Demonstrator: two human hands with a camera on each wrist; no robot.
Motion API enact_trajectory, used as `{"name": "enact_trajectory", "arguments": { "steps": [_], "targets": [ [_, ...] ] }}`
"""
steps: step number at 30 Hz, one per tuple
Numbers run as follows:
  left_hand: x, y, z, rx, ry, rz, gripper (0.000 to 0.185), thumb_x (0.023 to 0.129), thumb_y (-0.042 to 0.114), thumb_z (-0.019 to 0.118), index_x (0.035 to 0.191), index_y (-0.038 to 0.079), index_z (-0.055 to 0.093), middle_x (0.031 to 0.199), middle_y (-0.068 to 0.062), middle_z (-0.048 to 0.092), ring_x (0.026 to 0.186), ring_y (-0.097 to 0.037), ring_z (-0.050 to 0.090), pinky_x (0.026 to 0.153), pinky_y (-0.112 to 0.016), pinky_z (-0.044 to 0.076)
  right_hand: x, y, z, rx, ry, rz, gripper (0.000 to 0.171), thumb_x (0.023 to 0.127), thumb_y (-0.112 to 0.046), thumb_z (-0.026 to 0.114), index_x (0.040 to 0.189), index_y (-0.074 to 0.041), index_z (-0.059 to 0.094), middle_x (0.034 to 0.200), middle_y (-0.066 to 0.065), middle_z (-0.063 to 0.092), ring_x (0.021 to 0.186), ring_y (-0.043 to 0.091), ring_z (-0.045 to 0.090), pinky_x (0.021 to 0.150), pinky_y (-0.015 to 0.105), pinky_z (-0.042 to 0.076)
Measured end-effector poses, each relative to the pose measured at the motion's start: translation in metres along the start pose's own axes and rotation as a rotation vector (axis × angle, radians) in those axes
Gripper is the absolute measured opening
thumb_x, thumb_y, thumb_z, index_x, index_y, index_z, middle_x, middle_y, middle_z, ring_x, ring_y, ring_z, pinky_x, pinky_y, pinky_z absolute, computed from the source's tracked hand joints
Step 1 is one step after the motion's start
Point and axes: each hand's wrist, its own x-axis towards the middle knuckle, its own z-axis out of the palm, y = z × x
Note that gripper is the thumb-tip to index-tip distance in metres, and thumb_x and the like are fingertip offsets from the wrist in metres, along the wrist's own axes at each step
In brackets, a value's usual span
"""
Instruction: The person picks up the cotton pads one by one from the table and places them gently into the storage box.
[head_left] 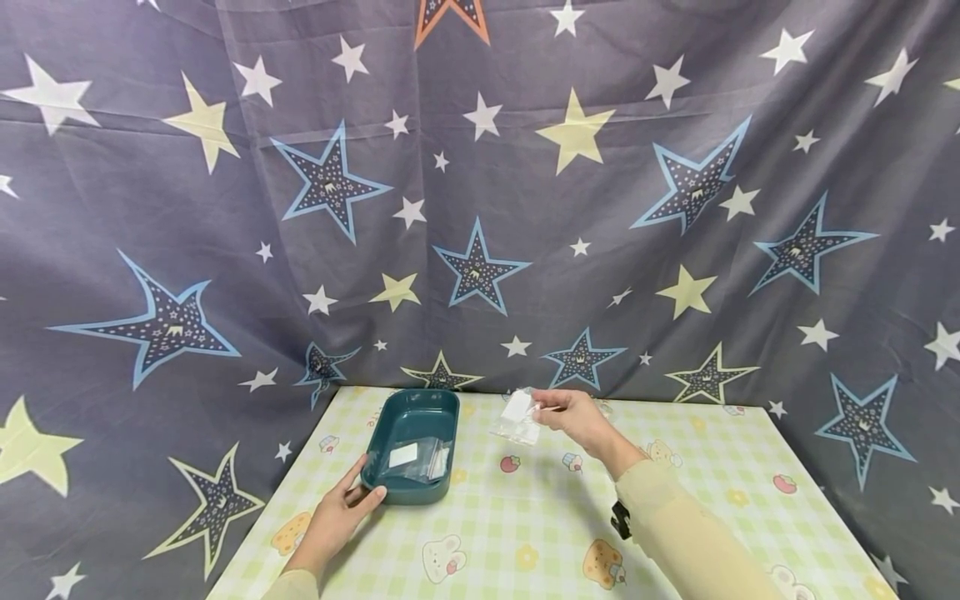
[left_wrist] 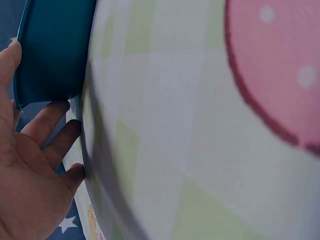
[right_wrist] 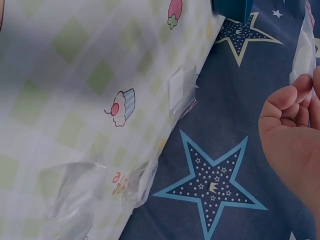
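Two hands at work, lower middle of the head view. Left hand (head_left: pixel 341 512) lay open against the near corner of the teal tray (head_left: pixel 397 490), thumb on the rim, fingers straight along the outer wall; nothing gripped. Tray sat left of centre on the checked tablecloth (head_left: pixel 525 525), long axis running away from the person, with flat clear bags (head_left: pixel 420 458) lying inside. Further right, right hand (head_left: pixel 573 417) held aloft, pinching a small clear bag (head_left: pixel 517 417) with a white label by one edge. Bag hung up and to the right of the tray, well apart; right hand nearer to it, tray's opening down and to the left. More clear bags (right_wrist: pixel 182 90) lay at the table's far edge. No legible writing on any label.
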Motion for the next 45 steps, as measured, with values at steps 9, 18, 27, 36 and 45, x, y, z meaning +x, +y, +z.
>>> {"name": "enact_trajectory", "arguments": {
  "steps": [9, 18, 27, 36, 45],
  "targets": [
    [0.002, -0.001, 0.000, -0.006, 0.004, 0.005, 0.095, 0.097, 0.065, 0.071, 0.173, 0.036, 0.021, 0.158, -0.029, 0.051, 0.149, -0.046, 0.050, 0.114, -0.057, 0.053, 0.003, -0.004, 0.007, -0.004, -0.004, -0.008, 0.044, 0.099, -0.014, 0.077, 0.142, -0.007, 0.071, 0.130, 0.015, 0.077, 0.102, 0.011, 0.071, 0.092, 0.032, 0.062],
    [0.003, -0.001, 0.001, -0.003, 0.008, 0.010, 0.097, 0.096, 0.066, 0.071, 0.173, 0.035, 0.021, 0.157, -0.028, 0.051, 0.149, -0.045, 0.049, 0.118, -0.062, 0.048, 0.007, -0.005, 0.014, 0.010, -0.012, -0.001, 0.043, 0.100, -0.014, 0.076, 0.142, -0.008, 0.071, 0.133, 0.013, 0.077, 0.101, 0.011, 0.070, 0.085, 0.027, 0.059],
    [0.003, -0.003, 0.000, 0.002, 0.003, 0.010, 0.096, 0.096, 0.066, 0.071, 0.173, 0.035, 0.022, 0.157, -0.029, 0.051, 0.149, -0.045, 0.050, 0.116, -0.060, 0.050, 0.009, -0.004, 0.030, 0.037, -0.036, -0.018, 0.044, 0.101, -0.015, 0.075, 0.144, -0.006, 0.069, 0.134, 0.017, 0.075, 0.103, 0.010, 0.070, 0.092, 0.029, 0.060],
    [0.002, -0.003, 0.001, 0.001, 0.002, 0.007, 0.094, 0.097, 0.064, 0.071, 0.173, 0.037, 0.022, 0.158, -0.028, 0.051, 0.149, -0.044, 0.049, 0.118, -0.060, 0.049, 0.014, -0.003, 0.044, 0.057, -0.036, -0.020, 0.042, 0.100, -0.013, 0.075, 0.141, -0.006, 0.071, 0.136, 0.017, 0.075, 0.104, 0.011, 0.071, 0.091, 0.030, 0.061],
    [0.002, -0.003, 0.000, 0.003, 0.000, 0.008, 0.094, 0.097, 0.065, 0.070, 0.172, 0.037, 0.022, 0.158, -0.029, 0.050, 0.149, -0.045, 0.050, 0.115, -0.058, 0.052, 0.016, -0.006, 0.059, 0.071, -0.069, -0.047, 0.042, 0.100, -0.011, 0.074, 0.141, 0.000, 0.069, 0.132, 0.022, 0.074, 0.100, 0.009, 0.069, 0.089, 0.031, 0.061]
  ]
}}
